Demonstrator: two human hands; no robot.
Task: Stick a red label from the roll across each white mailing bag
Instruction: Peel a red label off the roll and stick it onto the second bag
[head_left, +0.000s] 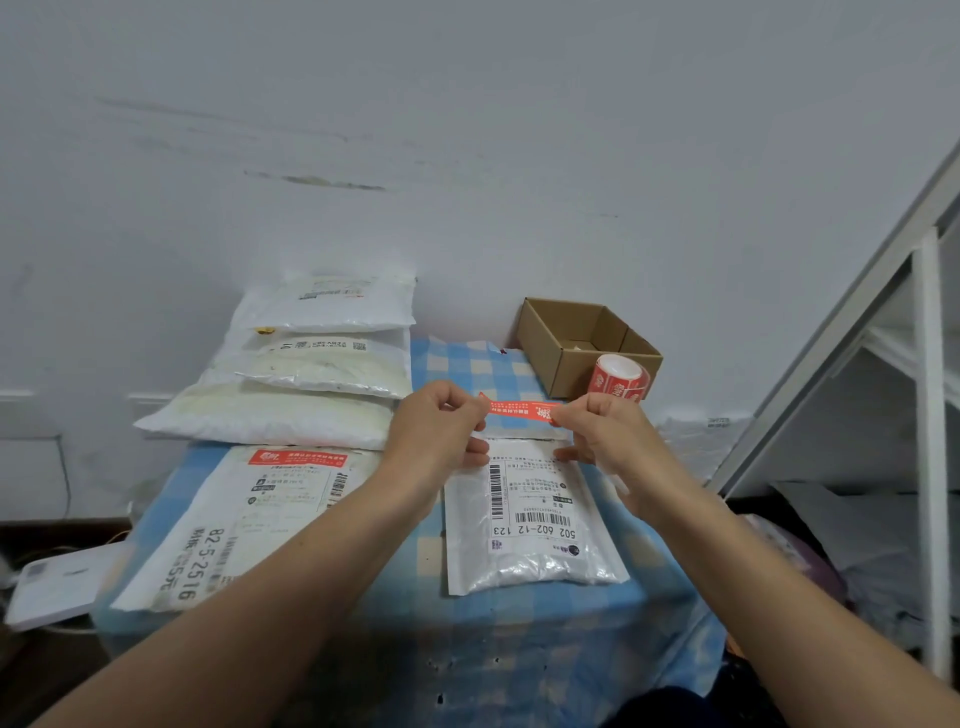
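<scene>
Pinching a red label (521, 409) taut, left hand (439, 434) and right hand (602, 436) gripping its ends, above a white mailing bag (530, 525)

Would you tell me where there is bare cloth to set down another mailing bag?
Bare checked cloth shows at the back between the stacked bags and the cardboard box, and along the front edge below the small mailing bag. The left is crowded by the labelled large bag and the stack.

"502 602-12 123" on small mailing bag (535, 525), "82-5-2516" on large mailing bag (223, 525)
</scene>
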